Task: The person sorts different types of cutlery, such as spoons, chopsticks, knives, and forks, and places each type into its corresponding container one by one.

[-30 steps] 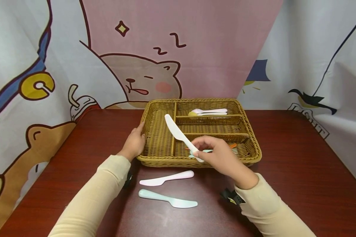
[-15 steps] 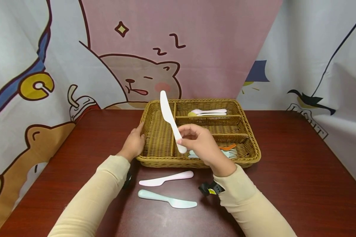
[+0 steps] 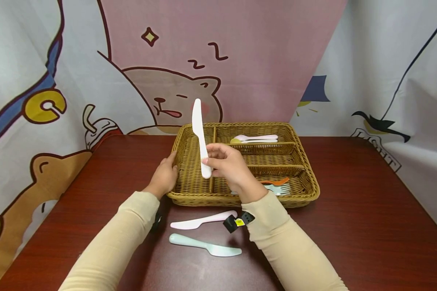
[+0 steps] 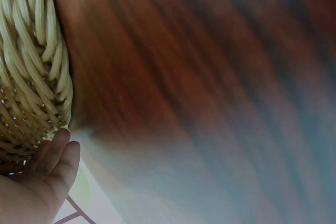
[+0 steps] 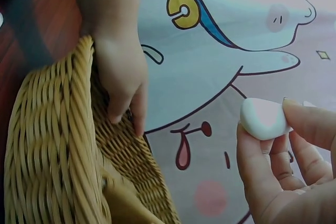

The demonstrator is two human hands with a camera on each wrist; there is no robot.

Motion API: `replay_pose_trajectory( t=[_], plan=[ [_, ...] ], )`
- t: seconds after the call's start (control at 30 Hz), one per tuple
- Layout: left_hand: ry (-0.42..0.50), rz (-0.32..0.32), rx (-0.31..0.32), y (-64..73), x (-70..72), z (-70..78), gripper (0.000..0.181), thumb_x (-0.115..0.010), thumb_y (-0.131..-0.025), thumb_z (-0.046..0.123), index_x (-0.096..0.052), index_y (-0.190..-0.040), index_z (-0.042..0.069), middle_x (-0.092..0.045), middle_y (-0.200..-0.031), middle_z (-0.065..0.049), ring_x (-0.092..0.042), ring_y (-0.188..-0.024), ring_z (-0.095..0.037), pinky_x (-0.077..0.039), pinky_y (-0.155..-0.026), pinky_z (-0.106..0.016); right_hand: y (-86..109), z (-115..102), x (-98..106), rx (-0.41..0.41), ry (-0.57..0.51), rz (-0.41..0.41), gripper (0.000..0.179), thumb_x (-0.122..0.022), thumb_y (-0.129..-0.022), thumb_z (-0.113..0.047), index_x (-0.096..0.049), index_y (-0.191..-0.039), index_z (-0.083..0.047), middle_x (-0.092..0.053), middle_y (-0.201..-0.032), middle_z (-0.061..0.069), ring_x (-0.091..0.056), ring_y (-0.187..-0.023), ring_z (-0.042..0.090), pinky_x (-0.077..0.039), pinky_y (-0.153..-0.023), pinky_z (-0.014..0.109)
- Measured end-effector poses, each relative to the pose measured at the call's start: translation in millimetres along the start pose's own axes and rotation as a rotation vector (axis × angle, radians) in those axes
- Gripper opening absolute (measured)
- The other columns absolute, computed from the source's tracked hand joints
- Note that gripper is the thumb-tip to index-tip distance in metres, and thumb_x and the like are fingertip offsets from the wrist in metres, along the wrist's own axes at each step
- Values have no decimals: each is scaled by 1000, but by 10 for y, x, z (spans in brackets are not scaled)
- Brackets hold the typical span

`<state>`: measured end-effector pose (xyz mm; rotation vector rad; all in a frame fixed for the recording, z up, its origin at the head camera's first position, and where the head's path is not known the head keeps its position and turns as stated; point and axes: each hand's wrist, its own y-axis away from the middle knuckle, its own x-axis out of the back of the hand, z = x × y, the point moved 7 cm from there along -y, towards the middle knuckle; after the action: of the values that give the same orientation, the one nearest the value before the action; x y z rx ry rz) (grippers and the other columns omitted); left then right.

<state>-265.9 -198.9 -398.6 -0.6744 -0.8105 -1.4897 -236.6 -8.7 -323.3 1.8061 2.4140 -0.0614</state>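
Draped booth — cartoon cloth (image 3: 262,60) around a table (image 3: 357,194)

The basket (image 3: 193,199) was woven golden-tan, a plain white knife (image 3: 198,125) showed over it, pink-and-white (image 3: 204,220) and pale mint (image 3: 205,245) knives lay before it, an orange utensil (image 3: 281,182) and mint fork (image 3: 279,189) within, reddish-brown desk (image 3: 353,210) beneath, and a pink-and-white cartoon-printed cloth (image 3: 269,52) behind.

A person's right hand (image 3: 228,165) pinched a white knife (image 3: 201,139), blade up, over a wicker basket (image 3: 196,197), while the left hand (image 3: 164,176) rested against the basket's left side. Spoons (image 3: 258,138) lay in its far right compartment (image 3: 253,129), a pale green fork (image 3: 281,189) in the near right one. Nearer on the red table (image 3: 368,194), a pink knife (image 3: 200,220) lay beyond a mint-green knife (image 3: 205,245).
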Motion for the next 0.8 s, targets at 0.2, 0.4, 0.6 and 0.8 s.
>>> replay_pose_trajectory(
  t=[0.2,0.4,0.6,0.8],
  plan=[
    [13,-6,8,10,-10,2,57,-35,-104,12,-12,-156,9,-30,-149,-26,-34,-136,-40,-32,-110,-52,-138,90,-100,-49,-101,10,37,-61,-88,7,-57,-125,3,-58,-95,6,-61,-77,15,-58,-65,29],
    [6,17,-5,6,6,17,56,-36,-104,12,-15,-156,7,-34,-147,-27,-36,-135,-39,-32,-110,-51,-256,207,-196,-108,-134,30,37,-61,-89,5,-56,-126,1,-60,-100,8,-62,-78,14,-57,-63,28],
    [2,30,-21,-11,8,13,56,-37,-103,11,-17,-155,6,-37,-144,-28,-38,-133,-40,-32,-110,-50,-353,323,-309,-172,-180,45,38,-61,-90,5,-56,-127,-3,-63,-111,15,-63,-77,14,-56,-61,26],
    [3,39,-26,-12,11,3,56,-37,-103,11,-18,-155,5,-39,-142,-28,-40,-132,-40,-33,-109,-50,-433,433,-390,-217,-235,66,39,-61,-90,5,-57,-127,-3,-65,-99,12,-64,-75,15,-58,-66,31]
  ],
)
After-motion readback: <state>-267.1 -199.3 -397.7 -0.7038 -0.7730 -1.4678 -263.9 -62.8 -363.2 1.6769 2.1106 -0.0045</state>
